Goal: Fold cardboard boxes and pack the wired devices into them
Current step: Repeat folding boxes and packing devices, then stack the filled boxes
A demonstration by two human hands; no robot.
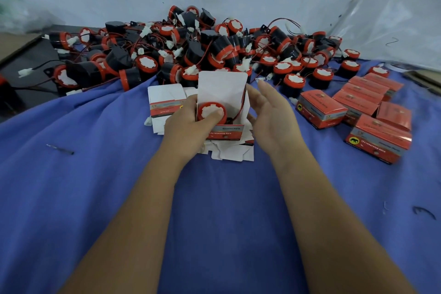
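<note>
The open box (pixel 224 112) sits in the middle of the blue cloth (pixel 95 150) that covers the tabletop, and everything else is placed around it. Its white lid flap stands upright at the back, and its red front panel faces the person. A red-and-black wired device (pixel 211 111) sits in the mouth of the box, its red face with a white centre turned toward the camera, and a thin red wire runs down the inside right wall of the box.

The left hand (pixel 188 124) grips the box from its left side, fingers curled behind the wall and the thumb pressing on the front of the device. The right hand (pixel 272 112) is just to the right of the box, fingers straight and relaxed, holding nothing; its palm faces the box wall, and I cannot tell whether it touches the side flap.

Under and just left of the box lies a loose heap of flat unfolded boxes (pixel 167 102), mostly white side up. Behind the box, against the pale wall, a large pile of devices (pixel 191 45) spreads across the cloth, wires and white plugs tangled among them. To the right of the box, well apart from it, stands a group of closed red boxes (pixel 358 112). Far right and behind, a clear plastic sheet (pixel 393 21) leans against the wall.
</note>
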